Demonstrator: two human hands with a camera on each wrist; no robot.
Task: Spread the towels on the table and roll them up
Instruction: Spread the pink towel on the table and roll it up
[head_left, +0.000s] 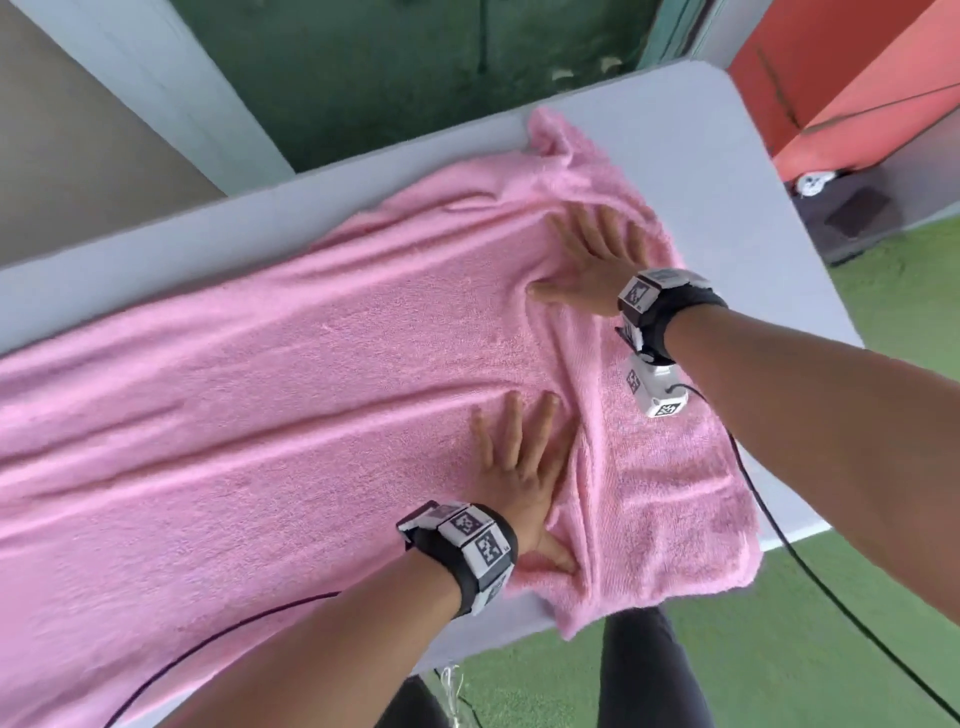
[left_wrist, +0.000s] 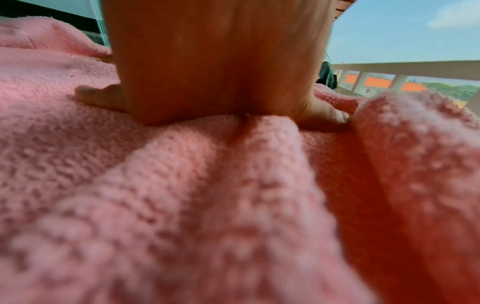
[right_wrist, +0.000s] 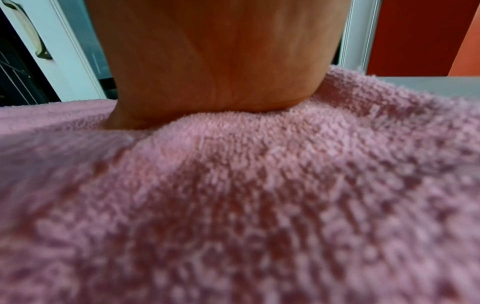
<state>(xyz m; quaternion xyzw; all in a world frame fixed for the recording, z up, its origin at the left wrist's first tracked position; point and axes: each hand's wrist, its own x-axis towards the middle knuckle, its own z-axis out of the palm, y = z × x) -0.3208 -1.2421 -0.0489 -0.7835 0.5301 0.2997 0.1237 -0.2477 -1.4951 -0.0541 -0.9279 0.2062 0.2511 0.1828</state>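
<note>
A large pink towel (head_left: 249, 395) lies spread along the grey table (head_left: 769, 171), wrinkled and bunched at its right end. My left hand (head_left: 519, 457) rests flat on it near the front edge, fingers straight and spread, thumb beside a raised fold. My right hand (head_left: 592, 260) presses flat on the towel farther back, fingers splayed toward the bunched far corner (head_left: 561, 140). In the left wrist view the palm (left_wrist: 207, 72) sits on the pink towel (left_wrist: 182, 195) with a ridge of cloth to its right. The right wrist view shows the palm (right_wrist: 221, 61) pressed into the towel (right_wrist: 259, 205).
The towel's right end overhangs the table's front edge (head_left: 675, 597). Bare table shows beyond the towel at the back and right. Green floor (head_left: 857, 649) lies below, with an orange surface (head_left: 857, 78) at the upper right. Black cables run from both wrists.
</note>
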